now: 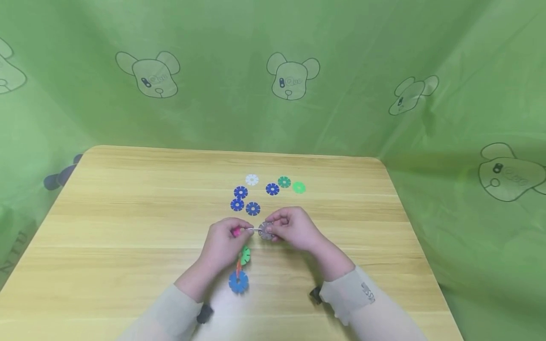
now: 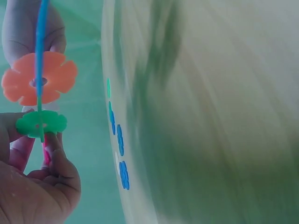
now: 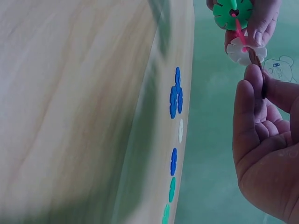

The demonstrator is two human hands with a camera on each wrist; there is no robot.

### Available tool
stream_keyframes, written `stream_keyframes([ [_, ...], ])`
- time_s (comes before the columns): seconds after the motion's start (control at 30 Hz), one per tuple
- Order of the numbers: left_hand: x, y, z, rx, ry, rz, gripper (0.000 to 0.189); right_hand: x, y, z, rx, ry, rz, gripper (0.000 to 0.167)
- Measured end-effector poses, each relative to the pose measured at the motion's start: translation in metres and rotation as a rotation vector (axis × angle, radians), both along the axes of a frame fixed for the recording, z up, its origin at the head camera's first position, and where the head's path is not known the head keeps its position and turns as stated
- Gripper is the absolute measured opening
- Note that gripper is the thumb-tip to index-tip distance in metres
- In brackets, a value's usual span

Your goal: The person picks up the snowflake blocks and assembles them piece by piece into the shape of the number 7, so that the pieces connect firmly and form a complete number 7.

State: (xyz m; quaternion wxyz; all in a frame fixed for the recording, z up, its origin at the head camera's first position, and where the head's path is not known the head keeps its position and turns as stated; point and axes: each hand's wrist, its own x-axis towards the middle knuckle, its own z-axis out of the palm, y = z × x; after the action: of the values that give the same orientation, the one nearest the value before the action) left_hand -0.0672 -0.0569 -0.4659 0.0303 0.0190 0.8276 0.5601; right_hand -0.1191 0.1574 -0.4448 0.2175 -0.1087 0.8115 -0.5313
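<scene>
My left hand [image 1: 222, 239] holds a chain of slotted flower-shaped discs joined at their notches. A white disc [image 3: 239, 55] and a pink disc [image 3: 239, 31] are near its fingertips. Below hang a green disc [image 2: 53, 122], another green piece seen edge-on, an orange disc [image 2: 60, 77] and a blue disc [image 1: 238, 283] at the far end. Between thumb and fingers, my right hand [image 1: 296, 229] pinches a greyish-brown disc [image 1: 262, 233]. Its edge meets the white disc's edge; whether their notches interlock, I cannot tell.
Loose discs lie on the wooden table [image 1: 128, 213] beyond the hands: several blue ones [image 1: 253, 209], a white one [image 1: 252, 179], a dark green one [image 1: 284, 182] and a bright green one [image 1: 299, 187]. A green printed curtain [image 1: 230, 118] surrounds the table's back and sides.
</scene>
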Motion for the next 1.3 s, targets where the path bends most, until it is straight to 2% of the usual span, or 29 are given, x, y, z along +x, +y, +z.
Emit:
stream_keyframes([
  [0.3, 0.0016, 0.0037, 0.0034, 0.022, 0.007, 0.004, 0.007, 0.0017, 0.0018, 0.0003, -0.091, -0.025, -0.022, 0.019],
  [0.63, 0.0022, 0.0077, 0.0015, 0.011, 0.033, 0.016, 0.008, 0.002, 0.0045, -0.0022, -0.129, -0.045, -0.033, 0.018],
  [1.03, 0.0052, 0.009, -0.0022, -0.082, 0.076, 0.008, 0.005, 0.0039, 0.0028, -0.0039, -0.149, -0.068, -0.006, 0.015],
  [1.3, 0.0053, 0.009, 0.0034, -0.112, 0.118, 0.013, 0.009, 0.0041, -0.0004, -0.0015, -0.163, -0.058, -0.016, 0.015],
])
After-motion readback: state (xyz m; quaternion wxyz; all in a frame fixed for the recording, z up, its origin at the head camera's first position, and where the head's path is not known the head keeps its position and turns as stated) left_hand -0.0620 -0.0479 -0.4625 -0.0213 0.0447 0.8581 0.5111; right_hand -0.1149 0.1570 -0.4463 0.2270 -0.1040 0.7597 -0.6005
